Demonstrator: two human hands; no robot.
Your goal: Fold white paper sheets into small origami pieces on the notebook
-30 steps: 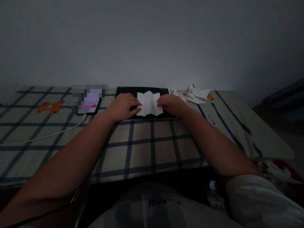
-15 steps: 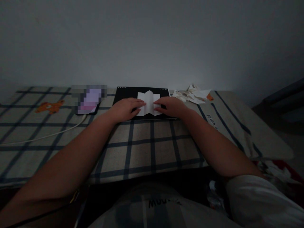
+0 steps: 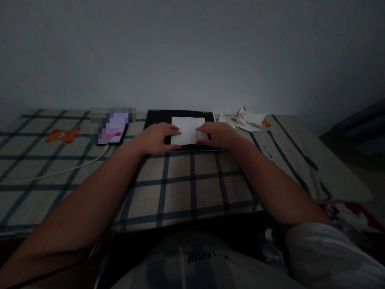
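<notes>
A small white sheet of creased paper (image 3: 188, 131) lies nearly flat on a black spiral-holed pad (image 3: 159, 117). My left hand (image 3: 158, 137) rests on the pad at the paper's left edge, its fingers stretched out and touching the sheet. On the opposite edge, my right hand (image 3: 219, 134) lays its fingertips on the paper, thumb and fingers apart. Vertical fold lines run down the middle of the sheet. Neither hand grips it; both press from above.
Left of the pad lies a phone (image 3: 112, 126), its screen blurred, with a white cable (image 3: 75, 165) plugged in. Torn paper scraps (image 3: 245, 119) are heaped at the right. A checked cloth (image 3: 180, 188) covers the table, which meets a wall (image 3: 192, 56) behind.
The paper's raised middle ridge has flattened, and the sheet has spread wider. My left hand has shifted slightly left, and its fingers have opened a little.
</notes>
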